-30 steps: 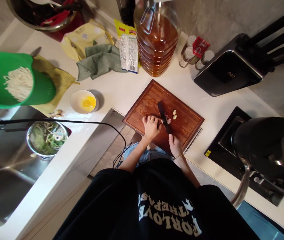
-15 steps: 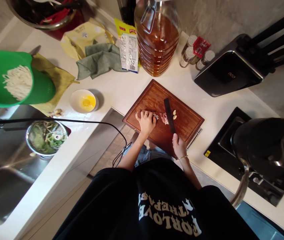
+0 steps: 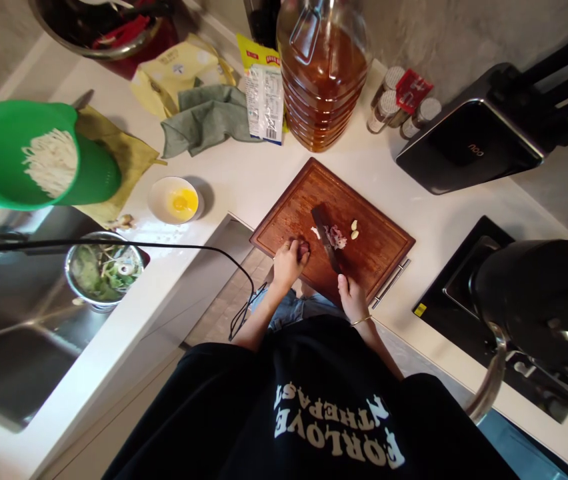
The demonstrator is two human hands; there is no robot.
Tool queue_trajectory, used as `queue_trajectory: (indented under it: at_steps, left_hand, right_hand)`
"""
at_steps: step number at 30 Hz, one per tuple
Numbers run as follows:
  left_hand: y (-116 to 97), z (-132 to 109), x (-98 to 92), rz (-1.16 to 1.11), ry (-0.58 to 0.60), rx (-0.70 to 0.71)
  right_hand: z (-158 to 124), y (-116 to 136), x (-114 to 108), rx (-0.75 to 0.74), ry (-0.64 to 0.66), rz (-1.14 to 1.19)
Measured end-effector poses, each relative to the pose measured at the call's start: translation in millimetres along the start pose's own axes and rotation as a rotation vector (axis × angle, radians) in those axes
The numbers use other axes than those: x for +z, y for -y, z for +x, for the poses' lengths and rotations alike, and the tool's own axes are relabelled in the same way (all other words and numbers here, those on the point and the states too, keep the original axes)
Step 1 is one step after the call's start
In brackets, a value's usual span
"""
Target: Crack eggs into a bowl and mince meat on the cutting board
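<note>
My right hand is wrapped round the handle end of a dark-bladed kitchen knife, whose blade points away from me over a wooden cutting board. My left hand is closed, fingers curled round a small dark reddish-purple piece that looks like a shallot, near the board's left front edge. Chopped purple and white bits lie against the blade's right side, with a few white ones at its left. Two peeled garlic cloves rest farther right on the board.
To the left stand a bowl with egg, a green container of noodles and a sink with a bowl of greens. Behind are a large oil jug and a knife block; a black pot is at right. A black cable crosses the left.
The knife has shifted left, from beside the garlic cloves to the left side of the chopped bits. My left hand has drawn back, and the purple piece now shows in its fingers.
</note>
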State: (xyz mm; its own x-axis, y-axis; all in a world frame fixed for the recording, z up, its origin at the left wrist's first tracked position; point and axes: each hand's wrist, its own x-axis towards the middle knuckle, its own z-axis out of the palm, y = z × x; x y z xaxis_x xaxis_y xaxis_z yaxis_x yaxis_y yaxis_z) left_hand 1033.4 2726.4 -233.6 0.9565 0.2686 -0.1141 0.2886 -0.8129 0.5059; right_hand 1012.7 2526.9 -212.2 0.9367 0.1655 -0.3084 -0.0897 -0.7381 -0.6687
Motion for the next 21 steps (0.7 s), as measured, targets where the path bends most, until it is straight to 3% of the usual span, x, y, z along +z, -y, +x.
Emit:
queue_trajectory:
  at_steps: [4, 8, 13, 15, 18, 21]
  left_hand:
    - [-10, -3, 17.2, -0.212, -0.009, -0.020]
    - [-5, -3, 22.2, -0.320, -0.013, -0.033]
    - [1, -9, 23.0, -0.229, -0.097, 0.177]
    - [-4, -12, 24.5, -0.158, -0.074, 0.253]
    - [-12, -10, 24.9, -0.139, 0.000, 0.296]
    - [-17, 6, 21.4, -0.117, -0.044, 0.286]
  right_hand:
    - [-4, -1, 2, -0.004, 0.014, -0.030]
    - [-9, -5, -2, -0.019, 0.009, -0.064]
    - [-14, -11, -4, -0.022, 0.002, -0.047]
    - [-15, -12, -4, -0.010, -0.001, -0.021]
    - [-16, -12, -5, 0.016, -0.024, -0.006]
    - [-17, -13, -7, 0.042, -0.065, 0.013]
